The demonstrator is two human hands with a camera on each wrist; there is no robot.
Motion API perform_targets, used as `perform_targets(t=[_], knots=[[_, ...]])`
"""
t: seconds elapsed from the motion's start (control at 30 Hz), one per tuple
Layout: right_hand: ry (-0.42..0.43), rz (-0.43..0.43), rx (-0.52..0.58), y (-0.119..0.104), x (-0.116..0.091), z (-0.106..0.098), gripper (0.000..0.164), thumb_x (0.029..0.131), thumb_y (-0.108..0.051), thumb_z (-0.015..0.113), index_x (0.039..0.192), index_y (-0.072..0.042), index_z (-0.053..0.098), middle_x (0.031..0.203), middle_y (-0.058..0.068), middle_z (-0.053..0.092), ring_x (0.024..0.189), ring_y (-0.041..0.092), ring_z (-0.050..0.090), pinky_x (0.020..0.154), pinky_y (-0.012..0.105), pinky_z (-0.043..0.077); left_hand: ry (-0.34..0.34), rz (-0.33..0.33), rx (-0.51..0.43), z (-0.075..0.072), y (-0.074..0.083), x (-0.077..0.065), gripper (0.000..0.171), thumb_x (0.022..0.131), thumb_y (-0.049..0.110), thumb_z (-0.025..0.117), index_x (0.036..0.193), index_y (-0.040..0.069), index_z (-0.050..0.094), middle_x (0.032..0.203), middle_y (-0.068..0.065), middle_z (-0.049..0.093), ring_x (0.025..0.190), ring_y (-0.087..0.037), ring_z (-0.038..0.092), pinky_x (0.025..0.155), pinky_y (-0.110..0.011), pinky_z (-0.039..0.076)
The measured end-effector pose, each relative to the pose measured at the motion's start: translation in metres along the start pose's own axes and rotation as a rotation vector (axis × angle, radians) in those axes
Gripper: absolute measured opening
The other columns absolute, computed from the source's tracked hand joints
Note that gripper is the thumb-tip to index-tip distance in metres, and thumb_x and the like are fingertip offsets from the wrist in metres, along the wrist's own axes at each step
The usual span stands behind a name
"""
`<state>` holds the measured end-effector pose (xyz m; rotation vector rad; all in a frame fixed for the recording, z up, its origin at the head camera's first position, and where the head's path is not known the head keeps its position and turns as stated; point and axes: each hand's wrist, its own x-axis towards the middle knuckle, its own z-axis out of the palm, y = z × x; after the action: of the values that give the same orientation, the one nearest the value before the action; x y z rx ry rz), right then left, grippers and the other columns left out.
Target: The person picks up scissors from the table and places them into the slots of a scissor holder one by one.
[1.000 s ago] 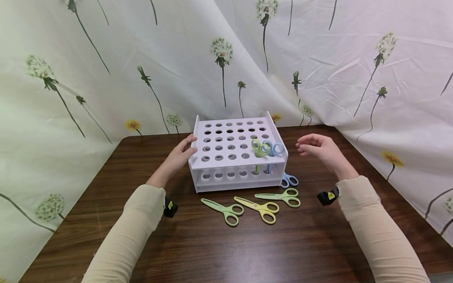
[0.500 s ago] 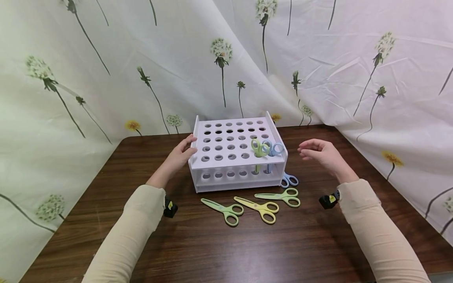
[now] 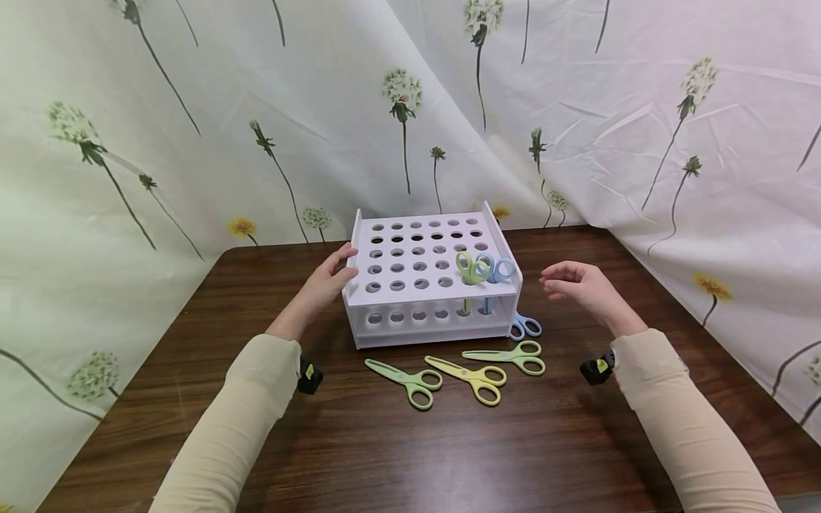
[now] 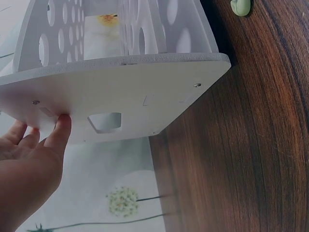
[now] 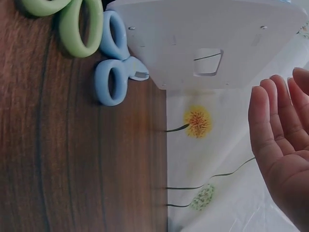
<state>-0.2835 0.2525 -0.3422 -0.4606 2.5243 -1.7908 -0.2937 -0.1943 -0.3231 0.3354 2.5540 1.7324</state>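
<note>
A white rack (image 3: pixel 420 303) with rows of round holes stands on the table. Green scissors (image 3: pixel 471 274) and blue scissors (image 3: pixel 497 271) are upright in its front right holes, handles up. Fingertips of my left hand (image 3: pixel 321 288) touch the rack's left side panel (image 4: pixel 116 92), below its top edge in the left wrist view. To the right of the rack my right hand (image 3: pixel 586 292) hovers with relaxed fingers, holding nothing; its palm (image 5: pixel 289 169) shows in the right wrist view.
On the table (image 3: pixel 417 463) before the rack lie green scissors (image 3: pixel 410 381), yellow scissors (image 3: pixel 471 377) and more green scissors (image 3: pixel 513 355). Another blue pair of scissors (image 3: pixel 527 326) lies partly hidden by the rack's right side. A flowered cloth (image 3: pixel 288 107) hangs behind.
My right hand has lowered slightly beside the rack. My left hand, the rack and the scissors have not moved.
</note>
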Motion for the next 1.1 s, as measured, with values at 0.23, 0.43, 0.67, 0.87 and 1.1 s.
perform_targets(t=[0.23, 0.43, 0.67, 0.87, 1.1], knots=[[-0.021, 0.032, -0.015, 0.007, -0.001, 0.0, 0.035, 0.089, -0.009, 0.06, 0.113, 0.014, 0.05, 0.098, 0.008, 0.062, 0.091, 0.024, 0.061, 0.078, 0.041, 0.05, -0.003, -0.028, -0.03, 0.001, 0.009, -0.003, 0.047, 0.097, 0.012, 0.043, 0.14, -0.001, 0.03, 0.152, -0.004, 0.012, 0.134, -0.025, 0.018, 0.106, -0.041, 0.021], [-0.039, 0.059, -0.016, 0.011, -0.003, 0.0, 0.033, 0.089, -0.007, 0.059, 0.113, 0.014, 0.051, 0.1, 0.012, 0.06, 0.09, 0.021, 0.061, 0.081, 0.046, 0.048, -0.008, -0.015, 0.006, 0.001, 0.011, -0.006, 0.047, 0.097, 0.014, 0.043, 0.14, 0.0, 0.03, 0.153, -0.005, 0.012, 0.134, -0.028, 0.02, 0.105, -0.043, 0.023], [-0.067, 0.09, -0.018, 0.015, -0.004, 0.001, 0.036, 0.089, -0.008, 0.059, 0.115, 0.015, 0.049, 0.102, 0.016, 0.06, 0.093, 0.025, 0.061, 0.081, 0.046, 0.048, 0.0, 0.008, 0.011, 0.0, 0.0, -0.002, 0.048, 0.097, 0.016, 0.043, 0.141, 0.002, 0.03, 0.153, -0.002, 0.01, 0.133, -0.027, 0.021, 0.105, -0.043, 0.024], [-0.104, 0.128, -0.039, 0.021, -0.005, 0.003, 0.04, 0.089, -0.011, 0.061, 0.116, 0.016, 0.049, 0.109, 0.028, 0.056, 0.094, 0.03, 0.06, 0.079, 0.045, 0.049, 0.001, 0.012, -0.001, 0.0, 0.0, -0.001, 0.047, 0.097, 0.016, 0.043, 0.141, 0.002, 0.031, 0.153, -0.002, 0.011, 0.133, -0.026, 0.022, 0.105, -0.042, 0.023], [-0.134, 0.156, -0.029, 0.03, -0.004, 0.003, 0.038, 0.087, -0.007, 0.062, 0.114, 0.017, 0.049, 0.099, 0.016, 0.06, 0.088, 0.027, 0.061, 0.075, 0.039, 0.052, -0.002, 0.011, 0.008, 0.0, -0.002, 0.0, 0.048, 0.097, 0.015, 0.044, 0.141, 0.002, 0.031, 0.153, -0.002, 0.011, 0.134, -0.026, 0.021, 0.105, -0.042, 0.024]])
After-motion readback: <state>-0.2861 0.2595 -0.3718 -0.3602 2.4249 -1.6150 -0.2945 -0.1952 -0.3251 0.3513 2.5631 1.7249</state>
